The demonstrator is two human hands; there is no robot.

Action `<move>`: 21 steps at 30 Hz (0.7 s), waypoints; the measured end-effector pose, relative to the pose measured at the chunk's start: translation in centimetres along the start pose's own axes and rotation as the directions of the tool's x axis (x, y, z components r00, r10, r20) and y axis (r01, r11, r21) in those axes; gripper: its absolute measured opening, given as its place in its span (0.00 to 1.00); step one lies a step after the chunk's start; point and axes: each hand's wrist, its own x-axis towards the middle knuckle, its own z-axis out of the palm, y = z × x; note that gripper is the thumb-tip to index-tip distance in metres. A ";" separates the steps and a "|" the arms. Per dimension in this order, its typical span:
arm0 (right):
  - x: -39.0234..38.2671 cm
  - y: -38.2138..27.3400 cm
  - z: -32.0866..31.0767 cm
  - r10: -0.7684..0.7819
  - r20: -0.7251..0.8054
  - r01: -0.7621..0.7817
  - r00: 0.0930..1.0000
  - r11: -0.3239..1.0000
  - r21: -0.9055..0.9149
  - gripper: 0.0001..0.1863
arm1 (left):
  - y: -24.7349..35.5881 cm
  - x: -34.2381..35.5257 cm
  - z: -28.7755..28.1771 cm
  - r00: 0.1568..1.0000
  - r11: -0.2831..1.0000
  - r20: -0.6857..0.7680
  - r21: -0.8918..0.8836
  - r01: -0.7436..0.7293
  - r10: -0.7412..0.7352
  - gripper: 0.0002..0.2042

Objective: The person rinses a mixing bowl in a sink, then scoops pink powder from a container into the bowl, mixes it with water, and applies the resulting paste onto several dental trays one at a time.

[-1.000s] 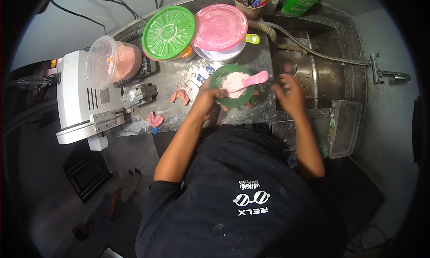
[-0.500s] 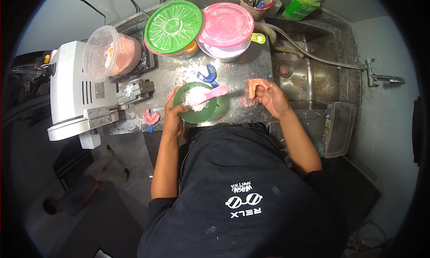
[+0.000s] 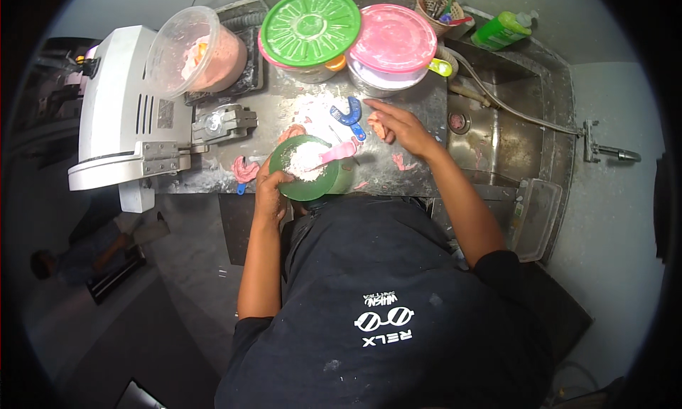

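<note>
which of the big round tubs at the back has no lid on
The clear tub at far left, tilted and showing pink powder inside. The other two are covered, one by a green lid, one by a pink lid.

Bench top crowded. Open patch: powder-dusted steel between the green bowl point(image 3: 307, 169) and the tubs, partly taken by a blue tray point(image 3: 351, 115). Back edge blocked by green-lidded tub point(image 3: 310, 25), pink-lidded tub point(image 3: 393, 41) and clear container point(image 3: 193, 50). White machine point(image 3: 117, 114) with metal clamp point(image 3: 222, 122) walls the left. Sink point(image 3: 497, 135) open to the right; hose point(image 3: 511, 109) crosses it.
</note>
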 end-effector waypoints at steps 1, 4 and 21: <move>1.3 0.5 0.3 0.037 0.034 -0.033 0.999 0.995 -0.095 0.23 | 0.1 -0.2 -0.4 1.000 1.000 -0.011 -0.003 0.003 -0.003 0.30; 3.8 1.8 1.1 0.052 0.005 -0.048 0.999 0.944 -0.326 0.24 | 0.3 -0.7 -1.2 0.999 1.000 -0.043 -0.021 -0.021 0.020 0.29; 4.0 -0.3 4.9 0.247 -0.100 -0.235 0.964 0.965 0.113 0.31 | -1.8 -3.7 -6.7 0.979 0.963 -0.204 -0.262 -0.062 0.008 0.27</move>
